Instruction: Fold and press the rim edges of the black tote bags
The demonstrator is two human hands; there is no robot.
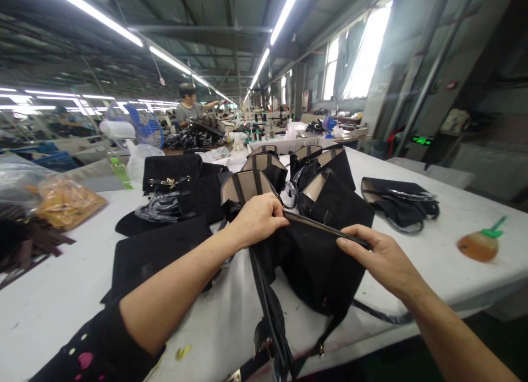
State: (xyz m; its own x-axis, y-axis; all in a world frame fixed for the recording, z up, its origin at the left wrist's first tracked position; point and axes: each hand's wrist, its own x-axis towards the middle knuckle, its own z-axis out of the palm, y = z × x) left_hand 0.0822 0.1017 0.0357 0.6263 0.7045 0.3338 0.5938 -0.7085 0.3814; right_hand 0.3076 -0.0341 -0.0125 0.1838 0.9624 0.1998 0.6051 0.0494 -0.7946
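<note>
A black bag [319, 261] hangs at the near side of the white table, its top edge stretched between my two hands. My left hand [259, 217] is closed on the left end of that edge, thumb and fingers pinching it. At the right end, my right hand [377, 253] grips the same edge between thumb and fingers. Black straps [268, 308] with metal fittings dangle below the bag toward the table's front. Just behind stand more black bags, one open with a beige lining [245, 187], another black bag [336, 200] beside it.
Stacked black bags [160, 255] lie left on the white table [437, 266]. A folded black bag [398, 198] and an orange-brown bottle with green nozzle [480, 243] sit right. A plastic-wrapped yellow bundle [68, 200] is far left. Beyond are a blue fan [146, 126] and a co-worker [190, 110].
</note>
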